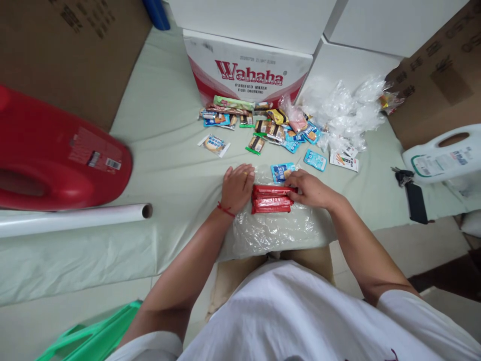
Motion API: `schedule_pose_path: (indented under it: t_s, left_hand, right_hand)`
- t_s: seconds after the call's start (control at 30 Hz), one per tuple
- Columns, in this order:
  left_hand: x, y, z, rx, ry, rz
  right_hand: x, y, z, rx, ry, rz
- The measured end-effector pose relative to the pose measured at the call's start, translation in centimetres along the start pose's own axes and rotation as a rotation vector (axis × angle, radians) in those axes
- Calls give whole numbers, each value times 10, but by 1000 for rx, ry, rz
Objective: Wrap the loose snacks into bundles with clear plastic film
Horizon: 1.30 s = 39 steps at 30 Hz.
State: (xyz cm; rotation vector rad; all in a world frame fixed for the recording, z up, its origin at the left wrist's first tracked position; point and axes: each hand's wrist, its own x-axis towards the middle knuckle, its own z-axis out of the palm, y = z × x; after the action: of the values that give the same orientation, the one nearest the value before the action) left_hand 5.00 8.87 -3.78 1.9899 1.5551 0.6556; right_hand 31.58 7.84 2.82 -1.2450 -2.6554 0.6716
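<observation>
My left hand (pixel 237 189) lies palm down with fingers extended, beside the left ends of several red-wrapped snack bars (pixel 271 202). The bars lie side by side on a clear plastic bag (pixel 263 233) spread at the table's front edge. At their right ends, my right hand (pixel 310 189) has its thumb and fingers closed around the end of the farthest bar. Its fingertips also reach the edge of a blue snack packet (pixel 281 172) just behind the bars. A light-blue packet (pixel 314 160) lies beyond my right hand.
Mixed snack packets (pixel 263 128) are heaped before a Wahaha carton (pixel 248 70). Crumpled clear bags (pixel 343 108) lie to their right. A red jug (pixel 63 150) and white roll (pixel 75 219) lie left; a white jug (pixel 443 155), keys and phone (pixel 416 201) lie right.
</observation>
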Motion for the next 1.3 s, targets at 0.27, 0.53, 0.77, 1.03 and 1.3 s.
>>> schedule_pose_path:
  t_s: [0.27,0.53,0.77,1.03,1.3]
  left_hand:
    - [-1,1,2,74,43,-7]
    - [-1,1,4,61,51,-31]
    - [2,-9,3,6,128,-23]
    - [7,-18,2,53,295,-57]
    - [15,-16,2,50,229,-125]
  right_hand:
    - [-5,-1,5,38,27,-21]
    - [-6,-3,10,52,49,-28]
    - [-15,8,1,52,243,111]
    - [26,58,-3,-97,266,309]
    - [45,67,-8,8,227,233]
